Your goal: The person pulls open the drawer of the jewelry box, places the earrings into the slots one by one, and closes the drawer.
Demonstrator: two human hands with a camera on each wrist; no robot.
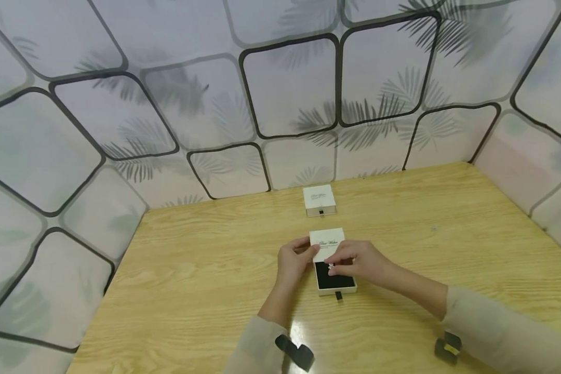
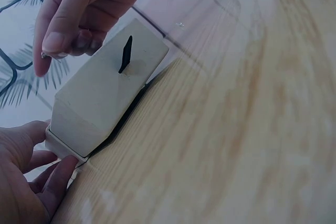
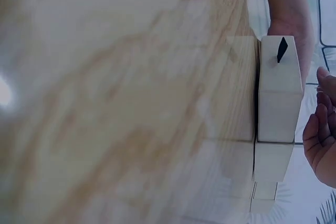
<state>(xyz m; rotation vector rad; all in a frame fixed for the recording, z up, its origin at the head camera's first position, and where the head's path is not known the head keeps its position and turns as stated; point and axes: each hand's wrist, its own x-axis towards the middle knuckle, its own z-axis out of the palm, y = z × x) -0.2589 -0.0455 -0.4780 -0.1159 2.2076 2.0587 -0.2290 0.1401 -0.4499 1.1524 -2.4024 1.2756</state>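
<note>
A small white drawer box [image 1: 328, 242] lies on the wooden table [image 1: 196, 270] in front of me. Its drawer is pulled out toward me and shows a black insert [image 1: 334, 281] and a black pull tab [image 1: 338, 296]. My left hand [image 1: 308, 253] grips the box's white sleeve on its left side. My right hand [image 1: 333, 264] hovers over the drawer and pinches a tiny shiny piece [image 1: 330, 266] between thumb and finger. In the left wrist view the drawer front [image 2: 105, 93] with its tab [image 2: 126, 53] faces the camera, and the right hand [image 2: 55, 45] is above it.
A second white box [image 1: 319, 200], closed and with a black tab, sits farther back near the patterned wall [image 1: 290, 88]. Patterned panels also stand at the table's left and right. Black straps [image 1: 295, 352] sit on both my wrists.
</note>
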